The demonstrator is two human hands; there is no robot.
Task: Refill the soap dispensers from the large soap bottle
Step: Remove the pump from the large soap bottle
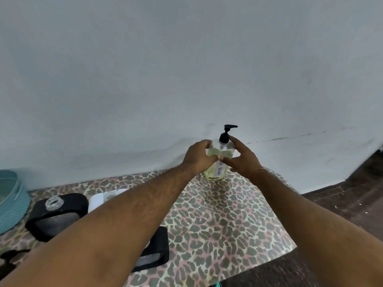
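A clear soap dispenser [220,151] with yellow-green liquid, a black pump top and a white hand-written label stands upright at the far edge of the leopard-print table [217,220], close to the wall. My left hand [199,156] grips its left side. My right hand [243,158] holds its right side, fingers curled round the shoulder just below the pump. A black dispenser [56,216] with an uncapped clear neck lies at the left. Another black dispenser [154,251] shows partly under my left forearm.
A teal basin [10,201] sits at the far left edge. A white object [103,198] lies behind my left forearm. The pale wall rises right behind the table. Dark floor lies to the right and below the table's edge.
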